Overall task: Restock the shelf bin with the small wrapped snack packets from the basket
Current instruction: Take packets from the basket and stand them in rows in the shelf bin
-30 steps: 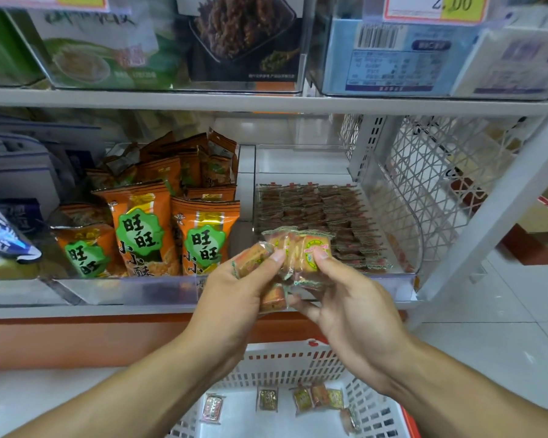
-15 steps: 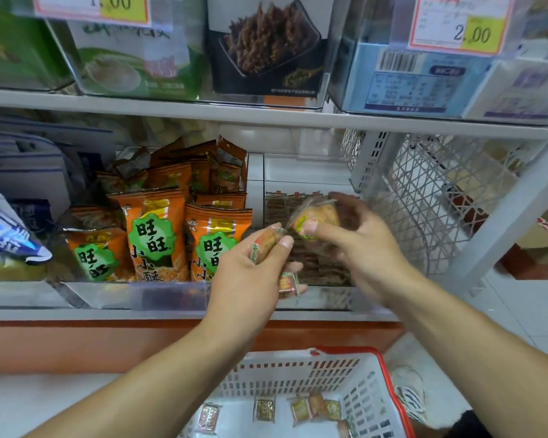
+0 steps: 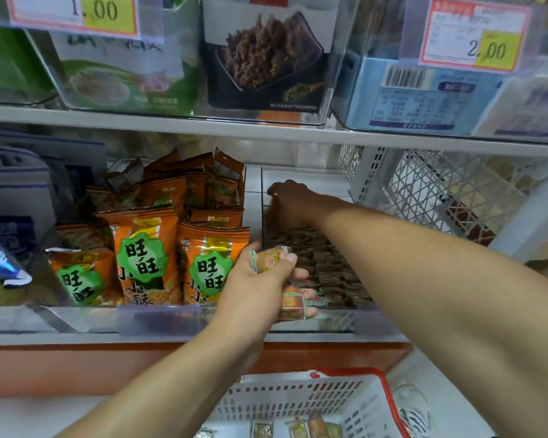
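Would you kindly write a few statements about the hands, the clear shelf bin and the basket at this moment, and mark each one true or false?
1. The left hand grips several small wrapped snack packets in front of the clear plastic shelf bin. True.
2. The right hand hangs down inside the white plastic basket with the red rim. False: it reaches deep into the shelf bin, near the back.
3. The basket holds nothing. False: a few packets lie along its bottom.
4. Orange snack bags with green labels stand left of the shelf bin. True.
5. The shelf bin has no packets in it. False: rows of brown packets fill its front part.
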Demonstrator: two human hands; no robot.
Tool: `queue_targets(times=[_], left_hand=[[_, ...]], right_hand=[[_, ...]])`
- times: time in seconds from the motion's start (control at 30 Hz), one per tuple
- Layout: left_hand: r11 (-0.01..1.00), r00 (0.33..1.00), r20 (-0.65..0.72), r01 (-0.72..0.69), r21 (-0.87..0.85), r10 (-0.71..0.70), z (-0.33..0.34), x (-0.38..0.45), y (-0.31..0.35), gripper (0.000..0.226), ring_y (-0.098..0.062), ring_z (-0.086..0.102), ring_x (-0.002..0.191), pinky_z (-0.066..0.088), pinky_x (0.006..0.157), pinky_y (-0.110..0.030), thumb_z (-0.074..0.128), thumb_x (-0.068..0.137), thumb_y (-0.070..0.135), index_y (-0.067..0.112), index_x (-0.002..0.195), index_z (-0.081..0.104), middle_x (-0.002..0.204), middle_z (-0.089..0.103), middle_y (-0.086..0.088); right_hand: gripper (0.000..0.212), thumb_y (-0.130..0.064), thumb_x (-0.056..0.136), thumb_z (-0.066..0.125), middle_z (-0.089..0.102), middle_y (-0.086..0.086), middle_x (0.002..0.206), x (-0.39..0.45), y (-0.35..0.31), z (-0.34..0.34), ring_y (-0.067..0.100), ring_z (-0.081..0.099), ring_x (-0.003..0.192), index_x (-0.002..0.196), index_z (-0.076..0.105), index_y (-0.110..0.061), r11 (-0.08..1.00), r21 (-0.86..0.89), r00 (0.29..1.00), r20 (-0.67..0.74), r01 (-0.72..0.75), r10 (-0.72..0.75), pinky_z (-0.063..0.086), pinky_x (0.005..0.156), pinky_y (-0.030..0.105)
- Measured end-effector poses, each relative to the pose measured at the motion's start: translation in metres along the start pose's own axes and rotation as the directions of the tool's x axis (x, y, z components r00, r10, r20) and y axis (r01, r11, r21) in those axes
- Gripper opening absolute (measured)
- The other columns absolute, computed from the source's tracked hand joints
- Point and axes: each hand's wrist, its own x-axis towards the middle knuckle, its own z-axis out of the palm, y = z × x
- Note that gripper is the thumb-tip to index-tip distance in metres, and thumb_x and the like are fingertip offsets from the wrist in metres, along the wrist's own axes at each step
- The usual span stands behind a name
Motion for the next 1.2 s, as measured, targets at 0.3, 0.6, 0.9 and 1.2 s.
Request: queue_targets(times=[0.3,0.6,0.9,1.2], left_hand=[[1.000,1.000,0.026,0.015,-0.009,-0.015,-0.002,-0.002,-0.001,0.038,-0.033,0.078,0.077,0.061,0.055,-0.037,0.066,0.098,0.016,0.041,0.118,0.046,0.092,0.078,-0.016],[0.999,0.999,0.038,0.039,-0.014,-0.039,-0.004,-0.002,0.003,0.066,-0.032,0.078,0.076,0.060,0.053,-0.036,0.066,0.098,0.015,0.043,0.147,0.033,0.090,0.078,-0.015],[0.997,0.996,0.060,0.071,-0.019,-0.070,-0.006,-0.005,0.006,0.068,-0.031,0.078,0.075,0.061,0.054,-0.037,0.067,0.097,0.015,0.043,0.148,0.032,0.089,0.078,-0.015],[0.992,0.995,0.036,0.100,-0.074,-0.097,-0.006,-0.013,0.011,0.047,-0.035,0.078,0.079,0.061,0.055,-0.038,0.064,0.098,0.035,0.021,0.138,0.047,0.093,0.077,-0.019]], right_hand=[[0.070,-0.018,0.086,0.076,0.046,0.015,0.144,-0.009,0.011,0.012,0.031,0.053,0.126,0.146,0.040,-0.016,0.825,0.555,0.951,-0.189,-0.104,0.247,0.044,0.106,0.034],[0.040,-0.018,0.085,0.076,0.072,0.005,0.099,-0.017,0.012,0.037,0.021,0.067,0.101,0.122,0.060,-0.013,0.772,0.626,0.872,-0.310,-0.112,0.378,0.042,0.079,0.023],[0.051,-0.011,0.092,0.061,0.059,0.018,0.134,-0.012,0.004,0.035,0.034,0.057,0.121,0.142,0.053,-0.014,0.949,0.311,0.966,-0.256,0.043,0.040,0.043,0.094,0.029],[0.054,-0.016,0.091,0.062,0.042,0.020,0.139,-0.027,0.001,0.031,0.039,0.053,0.122,0.143,0.047,-0.016,0.916,0.399,0.931,-0.317,-0.040,0.179,0.041,0.105,0.039]])
